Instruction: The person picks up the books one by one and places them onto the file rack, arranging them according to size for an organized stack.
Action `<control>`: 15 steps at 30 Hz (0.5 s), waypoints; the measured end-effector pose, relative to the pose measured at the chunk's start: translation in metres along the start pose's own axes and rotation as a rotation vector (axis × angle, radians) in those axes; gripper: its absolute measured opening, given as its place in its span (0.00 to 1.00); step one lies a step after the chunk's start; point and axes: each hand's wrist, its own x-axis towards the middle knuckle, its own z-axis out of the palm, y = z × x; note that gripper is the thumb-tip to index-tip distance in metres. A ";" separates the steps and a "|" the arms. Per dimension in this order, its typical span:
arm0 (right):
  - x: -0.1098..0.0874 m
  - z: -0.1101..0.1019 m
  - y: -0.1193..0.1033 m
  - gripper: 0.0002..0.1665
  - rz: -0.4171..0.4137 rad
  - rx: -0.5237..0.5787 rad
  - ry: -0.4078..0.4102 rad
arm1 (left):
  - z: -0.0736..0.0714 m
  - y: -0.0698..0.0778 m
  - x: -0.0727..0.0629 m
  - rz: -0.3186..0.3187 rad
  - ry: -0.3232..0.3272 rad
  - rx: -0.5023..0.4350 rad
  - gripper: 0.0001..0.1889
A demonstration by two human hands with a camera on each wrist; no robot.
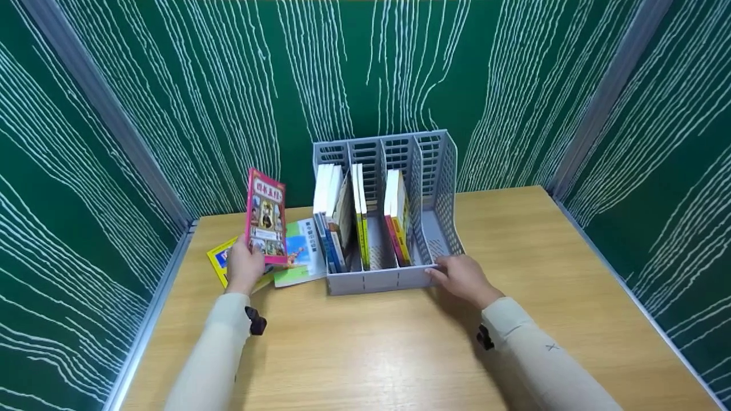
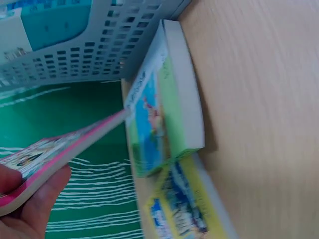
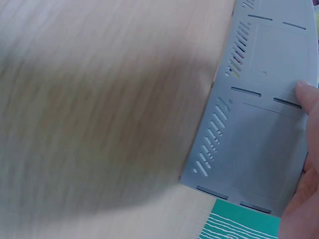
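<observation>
My left hand (image 1: 245,267) holds a pink-bordered book (image 1: 266,214) by its lower end, upright above two books at the left. In the left wrist view, thumb and fingers pinch its edge. Under it lie a yellow book (image 2: 187,204) and a green-and-white book (image 1: 305,251), overlapping at their ends. A grey plastic file rack (image 1: 381,282) with several slots stands beside them. With the thumb on its front lip, my right hand (image 1: 464,278) grips the rack's front right corner. White-paged books (image 1: 328,191) fill its left slot; thinner books (image 1: 360,217) and pink-and-yellow books (image 1: 396,211) stand in the middle slots.
The rack's right slot (image 1: 437,228) shows only its bare floor and perforated walls. All of it stands on a wooden table (image 1: 377,354). Green panels (image 1: 394,68) with white streaks rise behind and at both sides, joined by grey metal posts (image 1: 614,91).
</observation>
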 end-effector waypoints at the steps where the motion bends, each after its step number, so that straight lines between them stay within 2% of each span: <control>1: 0.000 -0.001 -0.001 0.21 0.015 0.006 -0.019 | -0.001 0.003 -0.002 0.014 0.016 0.012 0.23; 5: 0.001 -0.006 -0.004 0.29 0.059 0.051 -0.055 | -0.003 0.016 -0.011 0.089 0.076 0.050 0.21; 7: 0.000 -0.010 -0.007 0.36 0.086 0.099 -0.056 | -0.003 0.023 -0.015 0.155 0.114 0.078 0.20; 10: -0.002 -0.018 -0.014 0.44 0.098 0.189 -0.013 | -0.002 0.032 -0.022 0.278 0.182 0.140 0.19; 15: -0.005 -0.035 -0.032 0.49 0.078 0.331 0.090 | 0.000 0.049 -0.031 0.526 0.284 0.258 0.22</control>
